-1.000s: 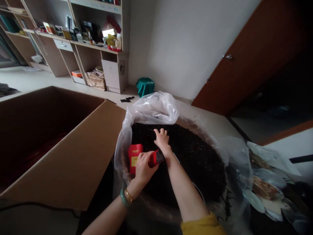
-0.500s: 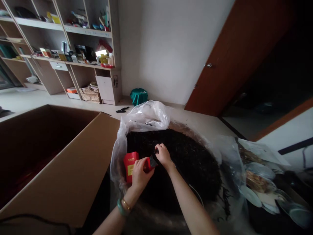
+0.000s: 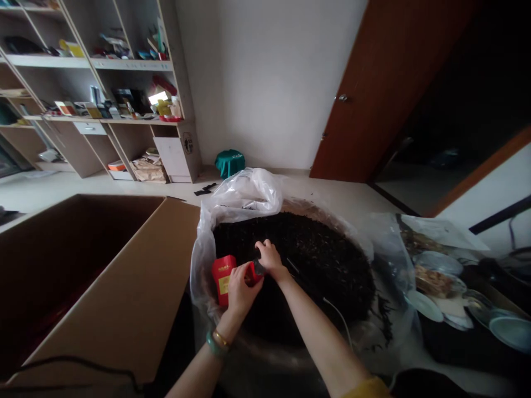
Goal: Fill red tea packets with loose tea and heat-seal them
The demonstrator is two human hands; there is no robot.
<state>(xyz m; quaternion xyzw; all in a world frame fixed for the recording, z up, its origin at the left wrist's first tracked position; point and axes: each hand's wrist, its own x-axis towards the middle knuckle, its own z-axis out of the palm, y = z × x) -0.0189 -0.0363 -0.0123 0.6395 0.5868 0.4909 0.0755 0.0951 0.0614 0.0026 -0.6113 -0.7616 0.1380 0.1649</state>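
So yeah, the left hand (image 3: pixel 240 292) pinches a small red packet (image 3: pixel 251 275), dark end aimed right, just beside the right hand (image 3: pixel 270 260), whose curled fingers seemingly pinch dark leaves (image 3: pixel 258 254).

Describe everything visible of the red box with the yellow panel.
The red box looks like printed card, with small gold lettering above a yellow panel. It sits at the left of the dark leaves, lettered end away from the camera, near the plastic liner. The left hand partly hides it; contact is unclear.
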